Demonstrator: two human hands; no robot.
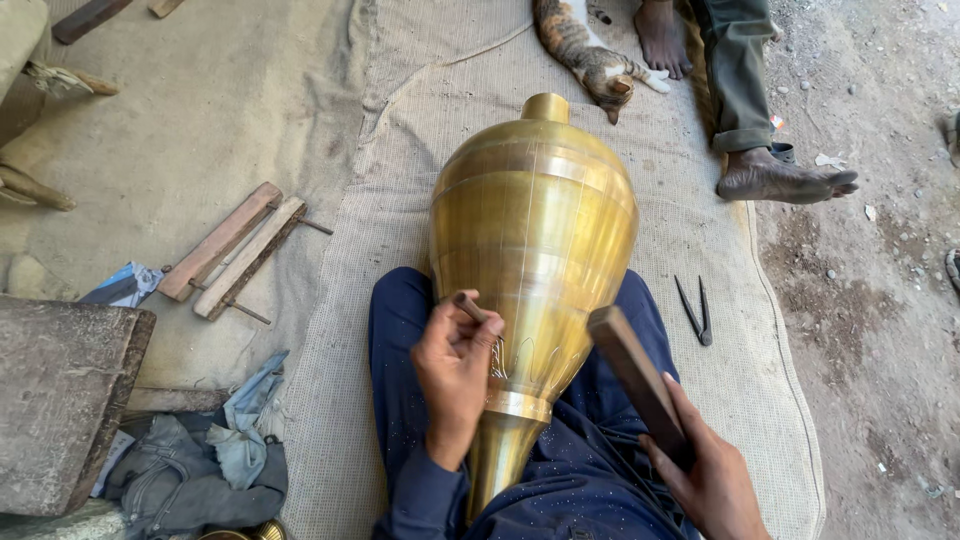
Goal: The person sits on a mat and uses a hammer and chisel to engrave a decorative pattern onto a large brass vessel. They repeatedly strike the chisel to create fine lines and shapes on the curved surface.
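A large metal vessel (535, 260) is lying lengthwise on the person's lap, atop a woven mat (400, 180). Dividers (695, 310) are lying on the mat to its right, wooden strips (235, 250) to its left. A cat (585, 50) is lying beyond its far end, beside another person's foot (785, 180).

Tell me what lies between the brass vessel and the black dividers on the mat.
In the head view, only bare woven mat and the edge of a blue trouser leg separate the brass vessel from the black dividers.
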